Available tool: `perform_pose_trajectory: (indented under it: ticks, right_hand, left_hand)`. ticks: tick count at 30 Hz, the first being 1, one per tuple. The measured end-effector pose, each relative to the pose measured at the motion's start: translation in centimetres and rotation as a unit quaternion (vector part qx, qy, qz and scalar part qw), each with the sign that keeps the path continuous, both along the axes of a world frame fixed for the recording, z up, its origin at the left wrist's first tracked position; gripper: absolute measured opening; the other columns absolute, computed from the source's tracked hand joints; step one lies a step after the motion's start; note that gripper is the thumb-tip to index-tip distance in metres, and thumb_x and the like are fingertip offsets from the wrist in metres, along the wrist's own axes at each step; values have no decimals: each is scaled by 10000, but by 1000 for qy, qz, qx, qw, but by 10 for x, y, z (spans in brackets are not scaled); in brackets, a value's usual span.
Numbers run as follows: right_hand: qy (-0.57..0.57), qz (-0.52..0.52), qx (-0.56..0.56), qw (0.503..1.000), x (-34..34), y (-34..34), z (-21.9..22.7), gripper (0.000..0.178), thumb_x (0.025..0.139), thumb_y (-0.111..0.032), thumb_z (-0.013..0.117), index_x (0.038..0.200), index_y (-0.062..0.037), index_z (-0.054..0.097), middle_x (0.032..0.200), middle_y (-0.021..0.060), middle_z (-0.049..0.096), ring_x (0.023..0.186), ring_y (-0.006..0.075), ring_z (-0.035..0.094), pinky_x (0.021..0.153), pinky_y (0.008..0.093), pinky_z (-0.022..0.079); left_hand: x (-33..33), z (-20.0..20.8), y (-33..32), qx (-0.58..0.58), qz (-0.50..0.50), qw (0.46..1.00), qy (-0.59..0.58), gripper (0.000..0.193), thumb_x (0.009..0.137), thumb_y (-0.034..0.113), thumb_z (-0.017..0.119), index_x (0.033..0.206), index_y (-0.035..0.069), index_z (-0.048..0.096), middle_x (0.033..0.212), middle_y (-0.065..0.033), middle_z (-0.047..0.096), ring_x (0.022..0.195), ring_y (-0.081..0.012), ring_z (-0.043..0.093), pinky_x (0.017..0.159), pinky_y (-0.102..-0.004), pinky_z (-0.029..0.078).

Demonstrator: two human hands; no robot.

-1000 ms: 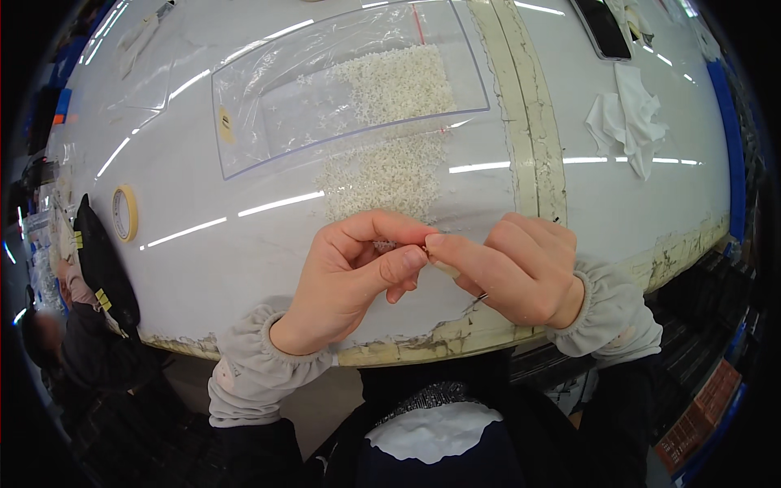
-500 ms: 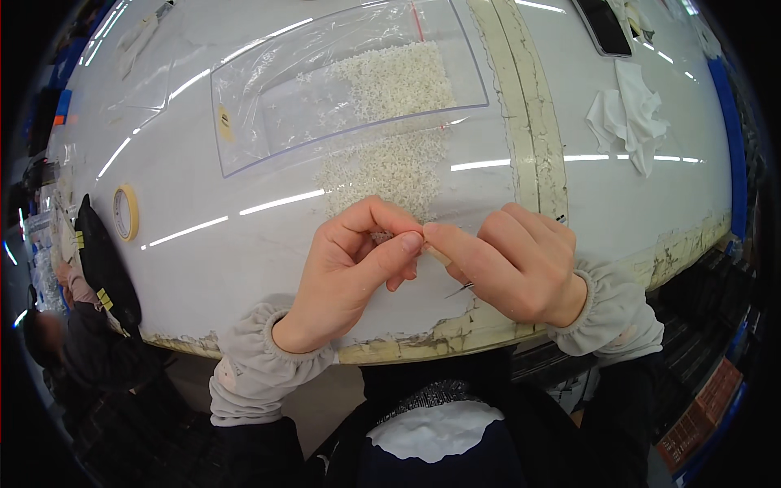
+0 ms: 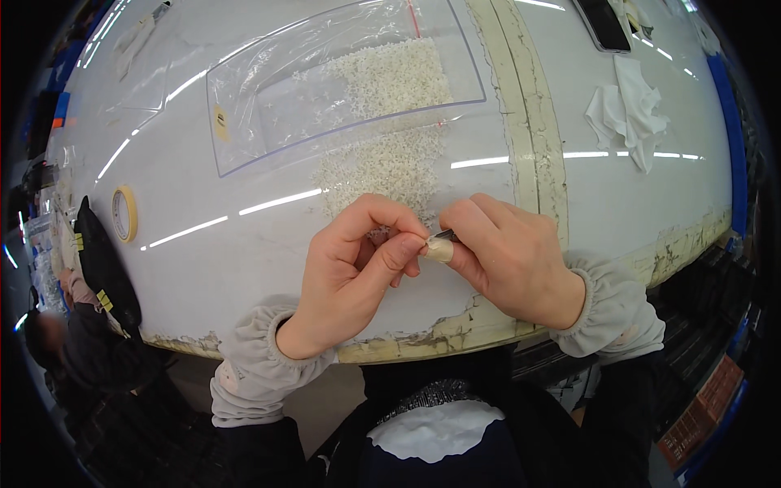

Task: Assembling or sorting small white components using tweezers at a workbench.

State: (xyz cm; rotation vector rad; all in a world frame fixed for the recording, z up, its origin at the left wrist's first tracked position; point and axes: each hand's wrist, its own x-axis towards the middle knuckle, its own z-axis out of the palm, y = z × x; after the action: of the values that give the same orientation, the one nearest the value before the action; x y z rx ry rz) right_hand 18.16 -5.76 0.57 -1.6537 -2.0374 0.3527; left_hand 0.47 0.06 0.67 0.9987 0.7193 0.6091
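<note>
Left hand [image 3: 354,272] was curled at frame centre, thumb and forefinger together, anything between too small to tell. Right hand [image 3: 517,262], bent, clamped a slim dark metal tool [image 3: 445,235] below loose small white pieces [image 3: 386,171]. Upper left, a yellow oval label [image 3: 220,124] was illegible.

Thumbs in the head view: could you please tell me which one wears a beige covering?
The right thumb: a beige covering wraps its tip, whereas the left thumb is bare.

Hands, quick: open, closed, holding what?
Left hand: pinched closed; any held piece is too small to tell.
Right hand: closed, holding a thin dark tool.
</note>
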Motion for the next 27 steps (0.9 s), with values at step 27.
perform_pose_trajectory:
  ticks: [27]
  right_hand:
    - [-5, 12, -31, 999, 0, -2, -1, 190, 836, -240, 621, 798, -107, 490, 705, 8, 428, 532, 158, 426, 459, 278, 344]
  left_hand:
    - [-1, 0, 0, 84, -8, 996, 28, 139, 859, -88, 521, 919, 22, 581, 854, -36, 551, 696, -103, 513, 632, -194, 424]
